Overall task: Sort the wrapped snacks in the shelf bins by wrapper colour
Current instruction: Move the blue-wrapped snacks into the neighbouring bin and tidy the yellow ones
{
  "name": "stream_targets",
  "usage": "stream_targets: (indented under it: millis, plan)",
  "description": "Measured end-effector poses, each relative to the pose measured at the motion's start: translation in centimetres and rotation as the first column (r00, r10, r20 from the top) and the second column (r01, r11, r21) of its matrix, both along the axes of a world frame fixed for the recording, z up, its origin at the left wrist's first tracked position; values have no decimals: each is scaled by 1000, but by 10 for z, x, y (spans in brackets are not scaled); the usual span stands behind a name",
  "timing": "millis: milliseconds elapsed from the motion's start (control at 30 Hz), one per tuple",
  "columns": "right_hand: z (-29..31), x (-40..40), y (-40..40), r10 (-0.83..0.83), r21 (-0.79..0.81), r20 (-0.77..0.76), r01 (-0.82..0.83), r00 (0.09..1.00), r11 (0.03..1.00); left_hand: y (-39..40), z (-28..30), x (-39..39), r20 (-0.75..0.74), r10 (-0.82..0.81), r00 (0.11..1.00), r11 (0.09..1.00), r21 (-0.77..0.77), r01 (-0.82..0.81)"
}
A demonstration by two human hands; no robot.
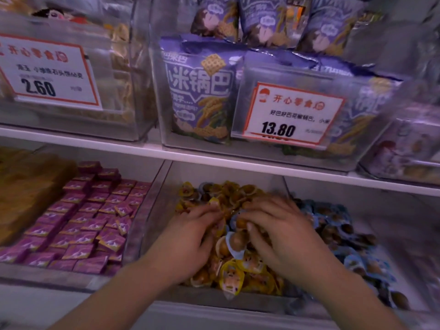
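A clear bin [162,210] on the lower shelf holds a heap of yellow-wrapped snacks [232,275]. The bin to its right holds blue-wrapped snacks [338,225]. A few blue-wrapped pieces [234,239] lie among the yellow ones. My left hand [190,236] rests palm down on the yellow heap, fingers curled into the wrappers. My right hand [278,229] is beside it, fingers bent over a wrapped snack at the heap's middle. Motion blur hides whether either hand pinches a piece.
A bin of purple-wrapped squares [90,217] sits to the left. The upper shelf [238,160] carries purple snack bags [202,89] behind a price card [290,113] and another bin with a price card [50,72].
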State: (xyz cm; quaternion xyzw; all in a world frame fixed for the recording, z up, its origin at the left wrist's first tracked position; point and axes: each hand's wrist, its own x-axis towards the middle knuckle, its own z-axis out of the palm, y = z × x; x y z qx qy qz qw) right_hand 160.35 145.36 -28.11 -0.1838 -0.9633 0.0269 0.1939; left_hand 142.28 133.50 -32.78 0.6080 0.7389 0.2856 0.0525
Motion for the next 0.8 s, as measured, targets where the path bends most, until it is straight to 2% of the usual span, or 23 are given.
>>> stream_targets:
  millis: [67,133,200,300,400,500,667,800]
  plan:
    - [2,1,-4,4,-33,79,-1,997,999,5,-2,-1,-7,11,1000,1000,-21,-11]
    - [1,-1,-6,-29,12,256,27,966,1000,11,-4,-2,-5,65,998,997,-37,-65]
    - [-1,-6,-6,-57,22,383,52,922,998,16,-6,-4,67,114,991,993,-45,-111]
    - [1,-13,-2,-68,-23,338,81,939,996,17,-7,-6,145,190,971,982,-27,-188]
    - [9,-14,11,-140,-61,172,152,975,986,17,-7,-11,104,300,948,953,5,-302]
    - [18,-13,23,-224,-74,119,234,967,969,13,-8,-10,29,328,944,944,11,-329]
    - [12,-30,25,-128,-87,220,151,967,985,9,-7,-7,-81,261,962,965,-14,-263]
    - [-8,-47,22,-100,-50,430,135,897,990,7,-6,-8,-13,255,967,967,-15,-255]
